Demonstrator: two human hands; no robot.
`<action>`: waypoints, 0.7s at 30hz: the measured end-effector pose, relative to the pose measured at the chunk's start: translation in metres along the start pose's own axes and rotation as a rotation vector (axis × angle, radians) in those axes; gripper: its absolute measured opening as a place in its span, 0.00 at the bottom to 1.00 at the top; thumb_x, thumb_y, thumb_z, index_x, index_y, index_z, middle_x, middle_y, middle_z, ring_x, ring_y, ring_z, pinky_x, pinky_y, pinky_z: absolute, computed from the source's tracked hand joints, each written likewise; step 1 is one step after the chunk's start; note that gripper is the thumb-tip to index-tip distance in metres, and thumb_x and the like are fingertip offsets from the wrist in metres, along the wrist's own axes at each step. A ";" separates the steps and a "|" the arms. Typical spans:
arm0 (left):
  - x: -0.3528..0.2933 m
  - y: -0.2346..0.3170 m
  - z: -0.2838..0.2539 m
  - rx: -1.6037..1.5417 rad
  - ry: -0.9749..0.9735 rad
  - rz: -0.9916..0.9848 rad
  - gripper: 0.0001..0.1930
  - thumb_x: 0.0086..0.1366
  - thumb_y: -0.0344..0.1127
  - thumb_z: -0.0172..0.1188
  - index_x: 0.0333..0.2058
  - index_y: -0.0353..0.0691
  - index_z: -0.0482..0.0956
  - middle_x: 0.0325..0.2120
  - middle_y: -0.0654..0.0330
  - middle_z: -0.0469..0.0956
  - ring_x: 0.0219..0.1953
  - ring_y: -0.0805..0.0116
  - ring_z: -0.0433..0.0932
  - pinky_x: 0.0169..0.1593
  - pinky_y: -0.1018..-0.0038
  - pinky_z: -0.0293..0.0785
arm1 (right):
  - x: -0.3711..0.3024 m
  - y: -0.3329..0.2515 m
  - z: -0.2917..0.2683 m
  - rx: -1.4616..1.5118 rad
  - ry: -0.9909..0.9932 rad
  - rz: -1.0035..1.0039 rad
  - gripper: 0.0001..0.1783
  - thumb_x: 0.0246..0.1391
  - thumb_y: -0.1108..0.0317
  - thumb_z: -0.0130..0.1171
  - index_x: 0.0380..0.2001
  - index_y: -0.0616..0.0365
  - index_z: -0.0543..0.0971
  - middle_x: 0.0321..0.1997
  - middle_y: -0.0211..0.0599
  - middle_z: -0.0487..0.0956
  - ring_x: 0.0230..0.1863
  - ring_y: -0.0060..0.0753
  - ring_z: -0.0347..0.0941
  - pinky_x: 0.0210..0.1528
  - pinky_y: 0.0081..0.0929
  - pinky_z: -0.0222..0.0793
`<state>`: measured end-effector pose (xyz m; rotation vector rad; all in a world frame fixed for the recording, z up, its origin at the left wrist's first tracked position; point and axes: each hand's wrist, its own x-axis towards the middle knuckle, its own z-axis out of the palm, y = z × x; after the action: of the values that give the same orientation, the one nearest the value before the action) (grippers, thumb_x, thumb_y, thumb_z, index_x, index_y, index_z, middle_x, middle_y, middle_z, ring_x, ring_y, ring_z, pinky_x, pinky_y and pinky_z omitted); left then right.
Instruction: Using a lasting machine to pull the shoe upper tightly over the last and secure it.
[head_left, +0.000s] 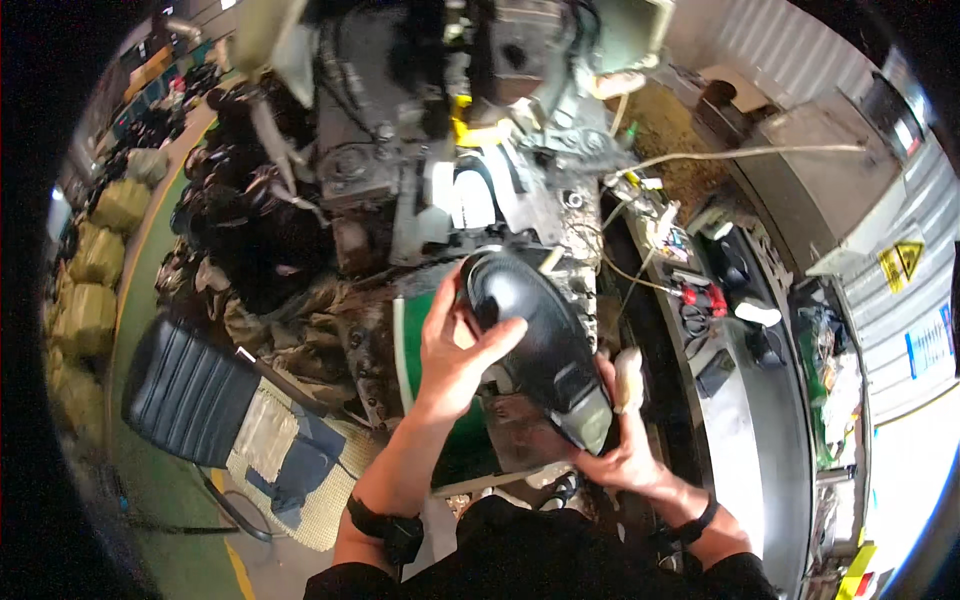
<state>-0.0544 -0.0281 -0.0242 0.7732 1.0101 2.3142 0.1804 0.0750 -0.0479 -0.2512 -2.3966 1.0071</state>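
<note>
One black shoe (545, 330) lies between both hands, its long axis slanting from the rounded end beside the left hand (452, 355) to the grey-green end at the right hand (625, 455). The left hand grips the farther end, thumb across the top; the right, closer to the body, grips the near end, a pale thing I cannot identify at its fingers. Beyond both hands stands a machine (360, 165); left, a chair (190, 390); right, a metal bench (735, 430).
</note>
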 end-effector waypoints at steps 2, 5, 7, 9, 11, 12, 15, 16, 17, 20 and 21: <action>-0.009 -0.007 0.031 0.041 0.029 -0.043 0.32 0.55 0.20 0.73 0.58 0.33 0.70 0.47 0.53 0.81 0.47 0.67 0.82 0.55 0.69 0.78 | -0.029 0.016 0.003 0.060 0.037 -0.074 0.55 0.38 0.70 0.70 0.70 0.68 0.54 0.73 0.68 0.54 0.74 0.68 0.50 0.76 0.55 0.42; -0.022 -0.021 0.071 0.081 -0.017 -0.058 0.27 0.52 0.22 0.75 0.51 0.31 0.76 0.45 0.50 0.83 0.44 0.65 0.84 0.52 0.68 0.81 | -0.071 0.029 -0.005 -0.019 0.124 -0.175 0.58 0.40 0.68 0.73 0.71 0.69 0.50 0.74 0.71 0.49 0.75 0.68 0.49 0.77 0.54 0.40; -0.032 -0.037 0.101 0.059 -0.034 -0.073 0.24 0.51 0.22 0.75 0.48 0.30 0.78 0.42 0.52 0.84 0.42 0.65 0.84 0.50 0.68 0.81 | -0.099 0.030 -0.024 0.073 0.137 -0.043 0.63 0.42 0.67 0.75 0.73 0.68 0.45 0.76 0.70 0.46 0.76 0.67 0.45 0.77 0.52 0.39; -0.034 -0.052 0.123 0.057 -0.053 -0.196 0.22 0.51 0.23 0.75 0.46 0.30 0.80 0.40 0.52 0.85 0.39 0.64 0.84 0.48 0.67 0.82 | -0.123 0.034 -0.047 0.183 0.159 -0.104 0.71 0.44 0.65 0.79 0.75 0.67 0.35 0.78 0.65 0.40 0.78 0.65 0.40 0.77 0.49 0.39; -0.039 -0.078 0.148 -0.029 0.002 -0.345 0.18 0.51 0.25 0.75 0.41 0.31 0.82 0.35 0.54 0.85 0.34 0.63 0.84 0.44 0.66 0.82 | -0.149 0.038 -0.075 0.069 0.121 -0.159 0.72 0.44 0.61 0.80 0.75 0.65 0.35 0.80 0.62 0.39 0.79 0.63 0.38 0.77 0.50 0.40; -0.041 -0.096 0.160 -0.047 0.060 -0.446 0.19 0.56 0.28 0.72 0.46 0.31 0.80 0.36 0.54 0.84 0.34 0.61 0.84 0.42 0.65 0.83 | -0.162 0.036 -0.080 0.023 0.180 -0.100 0.70 0.45 0.63 0.80 0.75 0.65 0.37 0.79 0.60 0.42 0.79 0.60 0.42 0.77 0.49 0.42; -0.051 -0.169 0.198 -0.089 0.075 -0.837 0.21 0.63 0.35 0.68 0.52 0.33 0.75 0.44 0.53 0.81 0.41 0.57 0.83 0.45 0.60 0.83 | -0.206 0.038 -0.099 0.133 0.530 0.134 0.63 0.47 0.69 0.78 0.75 0.63 0.45 0.79 0.55 0.51 0.78 0.53 0.50 0.76 0.45 0.48; -0.060 -0.195 0.210 -0.039 0.056 -0.917 0.22 0.65 0.37 0.66 0.54 0.35 0.73 0.46 0.52 0.80 0.44 0.56 0.82 0.47 0.59 0.83 | -0.221 0.045 -0.107 0.227 0.648 0.205 0.61 0.47 0.71 0.77 0.75 0.63 0.47 0.78 0.53 0.53 0.77 0.50 0.53 0.75 0.42 0.50; -0.070 -0.219 0.220 -0.011 -0.039 -0.983 0.22 0.67 0.42 0.65 0.54 0.37 0.74 0.48 0.53 0.79 0.48 0.56 0.81 0.52 0.57 0.80 | -0.235 0.052 -0.117 0.363 0.798 0.325 0.55 0.49 0.72 0.76 0.74 0.65 0.53 0.76 0.52 0.58 0.74 0.46 0.60 0.72 0.40 0.57; -0.106 -0.285 0.250 0.291 -0.317 -1.260 0.25 0.69 0.48 0.60 0.56 0.36 0.72 0.50 0.50 0.79 0.54 0.54 0.79 0.60 0.57 0.73 | -0.299 0.083 -0.163 0.826 1.375 0.763 0.41 0.51 0.71 0.74 0.67 0.65 0.67 0.62 0.45 0.76 0.60 0.36 0.73 0.65 0.34 0.67; -0.122 -0.297 0.256 0.283 -0.475 -1.208 0.34 0.68 0.53 0.60 0.61 0.31 0.69 0.56 0.46 0.77 0.61 0.54 0.74 0.66 0.56 0.68 | -0.327 0.092 -0.184 0.868 1.460 0.826 0.40 0.50 0.69 0.74 0.65 0.63 0.69 0.58 0.43 0.77 0.57 0.34 0.74 0.63 0.32 0.68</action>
<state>0.2660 0.1994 -0.1447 0.5205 1.1241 0.9262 0.5518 0.1348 -0.1339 -1.1630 -0.4244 1.3445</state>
